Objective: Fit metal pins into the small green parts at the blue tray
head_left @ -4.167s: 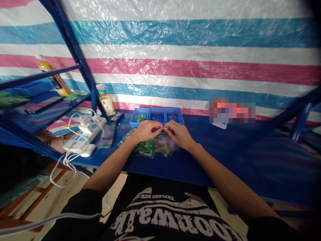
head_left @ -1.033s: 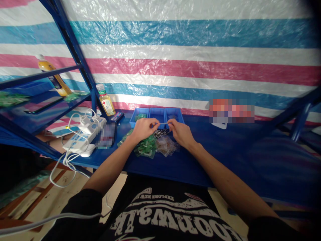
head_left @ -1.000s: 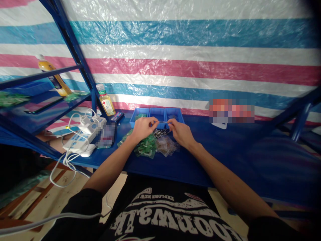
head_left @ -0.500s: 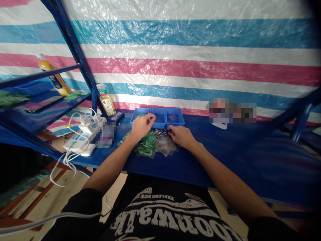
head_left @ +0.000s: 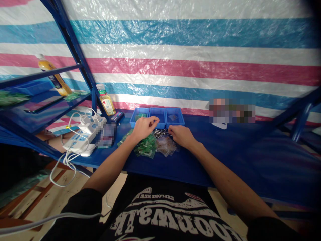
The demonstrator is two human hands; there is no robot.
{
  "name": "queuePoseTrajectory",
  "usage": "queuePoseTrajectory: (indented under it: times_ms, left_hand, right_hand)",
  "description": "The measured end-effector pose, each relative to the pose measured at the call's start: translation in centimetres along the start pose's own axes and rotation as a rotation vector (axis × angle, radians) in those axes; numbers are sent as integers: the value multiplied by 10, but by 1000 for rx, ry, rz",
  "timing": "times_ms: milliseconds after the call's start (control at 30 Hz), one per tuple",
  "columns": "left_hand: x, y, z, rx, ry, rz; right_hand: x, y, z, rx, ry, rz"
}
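My left hand (head_left: 144, 128) hovers at the near edge of the blue three-compartment tray (head_left: 165, 117), thumb and fingertips pinched together. Whether anything tiny is between them, I cannot make out. Fingers curled in, my right hand (head_left: 181, 135) rests at the right side of a pile of small dark and silver metal pieces (head_left: 160, 133); its fingertips are partly hidden. Below the left wrist lies a heap of small green packets (head_left: 145, 147). Clear packets with thin brownish contents (head_left: 166, 146) lie beside it. A green packet sits in the tray's left compartment, a clear one in the right.
A white power strip with cables (head_left: 82, 135) and a pixelated package (head_left: 106, 135) lie left. Behind stand a yellowish bottle (head_left: 107, 102) and a small dark box (head_left: 117, 116). Blue frame posts (head_left: 86, 73) rise at left; a pixelated reddish item (head_left: 232, 110) is at right.
Earlier, both hands stretched a thin pale piece between them above the tray. They have since parted; that piece no longer shows. My right hand has come down to the metal pieces.
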State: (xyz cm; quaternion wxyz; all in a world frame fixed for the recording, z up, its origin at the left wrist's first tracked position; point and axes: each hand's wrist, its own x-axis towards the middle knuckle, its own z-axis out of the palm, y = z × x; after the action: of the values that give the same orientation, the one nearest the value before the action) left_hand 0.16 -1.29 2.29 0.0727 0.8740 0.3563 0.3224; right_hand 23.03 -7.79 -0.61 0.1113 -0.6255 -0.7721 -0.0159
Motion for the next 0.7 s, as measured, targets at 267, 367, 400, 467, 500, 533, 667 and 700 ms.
queuePoseTrajectory:
  times_ms: [267,367,400,467,500,533,667,700]
  left_hand:
    - [-1,2,1,-35,-89,88]
    - [-2,3,2,-57,-149,147]
    - [-2,4,3,-55,-165,156]
    - [-2,5,3,-47,-185,162]
    - [-2,5,2,-45,-189,164]
    - [-2,6,2,-46,-192,166]
    - [-3,8,-2,-64,-198,201]
    - [-3,8,-2,-71,-197,211]
  right_hand:
    - [0,-1,-4,135,224,-19]
    - [0,-1,-1,200,277,-100]
    - [0,-2,0,221,290,-137]
    - [-1,-2,3,258,315,-206]
    - [-1,-3,4,272,325,-236]
    - [-1,-3,5,285,332,-260]
    - [-2,-4,5,313,319,-313]
    - [-3,-4,5,310,305,-312]
